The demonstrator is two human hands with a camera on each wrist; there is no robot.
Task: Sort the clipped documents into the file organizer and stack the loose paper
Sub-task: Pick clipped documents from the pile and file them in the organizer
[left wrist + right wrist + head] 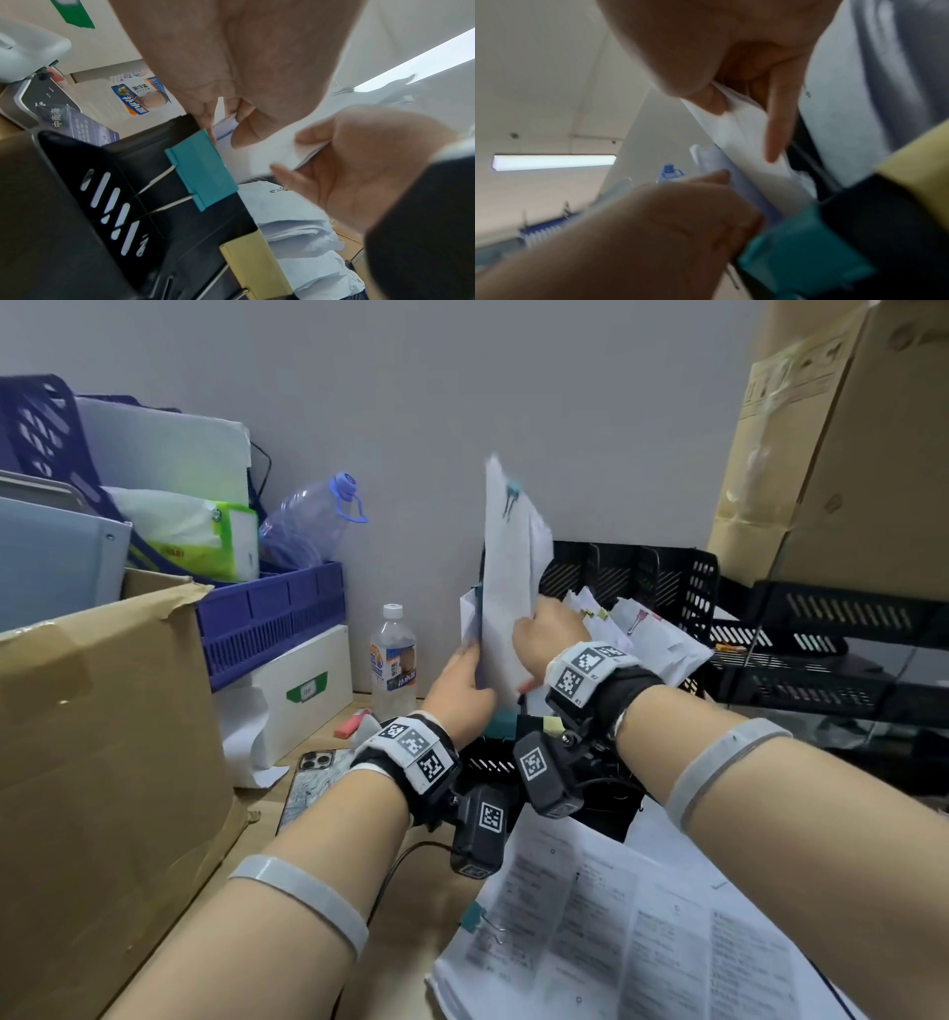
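Overhead, a strip light (554, 162) glowed on a pale ceiling, and a plain grey wall (462, 403) closed off the back of the wooden table (246, 855). Both hands met above the black file organizer (631, 577) near the table's back edge: the left hand (459, 690) pinched one white clipped bundle (226, 125), while the right hand (544, 634) gripped the lower edge of an upright clipped document (511, 577), its teal clip (512, 492) near the top. Printed loose paper (642, 932) lay at the near right edge. Cardboard boxes (97, 762), a blue crate (272, 613) and a water bottle (393, 660) crowded the left side; a phone (308, 788) lay flat beside them.
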